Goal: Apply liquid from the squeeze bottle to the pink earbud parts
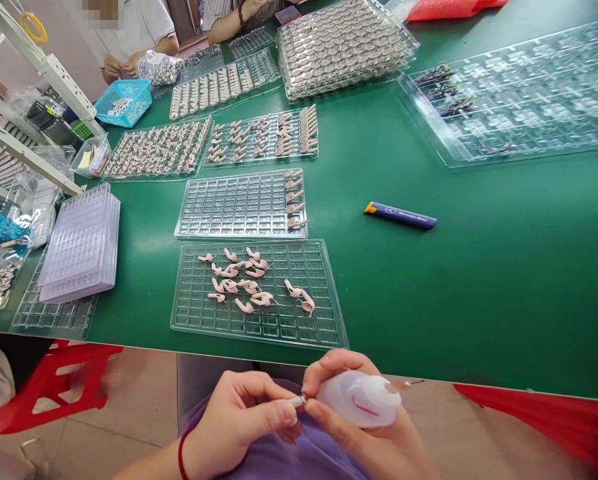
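My left hand (249,417), with a red cord at the wrist, pinches a small pale earphone piece (297,401) between thumb and forefinger. My right hand (349,427) grips a translucent white squeeze bottle (361,399), which lies tilted in the palm with its thin needle tip pointing right. The right thumb and forefinger also meet the end of the small piece. Both hands are over my lap, just off the table edge. Beyond them, a clear compartment tray (329,320) carries several loose pinkish earphone shells (249,287).
Behind it stands another clear tray (229,207) with shells along its right column. Filled trays (156,150), a blue basket (123,103) and a tall tray stack (346,47) are farther back. A blue cutter-like tool (401,217) lies right; lilac trays (79,243) are stacked left. Two people sit opposite.
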Tool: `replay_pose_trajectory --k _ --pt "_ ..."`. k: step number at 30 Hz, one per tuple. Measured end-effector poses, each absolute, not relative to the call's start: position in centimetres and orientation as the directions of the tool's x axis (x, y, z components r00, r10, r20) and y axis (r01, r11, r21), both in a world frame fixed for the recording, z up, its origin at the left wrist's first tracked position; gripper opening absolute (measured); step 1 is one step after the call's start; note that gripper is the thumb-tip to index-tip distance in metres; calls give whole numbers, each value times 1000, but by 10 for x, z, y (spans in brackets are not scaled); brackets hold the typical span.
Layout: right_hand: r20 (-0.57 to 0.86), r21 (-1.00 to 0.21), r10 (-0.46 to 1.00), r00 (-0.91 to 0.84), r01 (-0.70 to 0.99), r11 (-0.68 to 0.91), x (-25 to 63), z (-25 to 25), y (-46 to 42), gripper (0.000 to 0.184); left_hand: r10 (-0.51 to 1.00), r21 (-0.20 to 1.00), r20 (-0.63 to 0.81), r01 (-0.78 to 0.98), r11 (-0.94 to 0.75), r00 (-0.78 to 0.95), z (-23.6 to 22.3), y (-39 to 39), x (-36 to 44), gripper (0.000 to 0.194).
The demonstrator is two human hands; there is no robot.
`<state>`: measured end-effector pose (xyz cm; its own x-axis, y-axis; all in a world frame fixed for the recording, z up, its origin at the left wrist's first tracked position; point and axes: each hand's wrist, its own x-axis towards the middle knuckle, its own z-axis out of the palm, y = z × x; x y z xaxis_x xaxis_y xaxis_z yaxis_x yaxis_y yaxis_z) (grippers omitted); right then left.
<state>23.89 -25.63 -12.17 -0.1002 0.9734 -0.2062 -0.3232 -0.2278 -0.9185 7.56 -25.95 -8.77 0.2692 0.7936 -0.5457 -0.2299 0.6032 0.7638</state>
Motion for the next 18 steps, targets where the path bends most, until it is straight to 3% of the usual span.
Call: replay_pose_trajectory --k 9,13,15,17,18 --pt "-212 -909 970 -123 -341 -242 240 -127 -258 30 746 686 -607 -294 666 274 -92 -259 76 29" --pt "-82 -952 976 -202 -274 -137 250 -130 -254 27 775 753 -589 -193 629 229 -91 -257 74 30" --pt "-21 -976 966 -256 -205 -76 258 -132 -254 25 877 884 -464 -1 468 129 -90 -257 71 22" --pt "4 -991 968 -251 -131 -30 266 -137 -255 28 983 948 -175 280 152 62 -91 -257 66 12" --pt "19 -996 973 -230 -92 -2 269 -141 -257 32 998 910 -1 413 -28 69 -92 -257 63 11"
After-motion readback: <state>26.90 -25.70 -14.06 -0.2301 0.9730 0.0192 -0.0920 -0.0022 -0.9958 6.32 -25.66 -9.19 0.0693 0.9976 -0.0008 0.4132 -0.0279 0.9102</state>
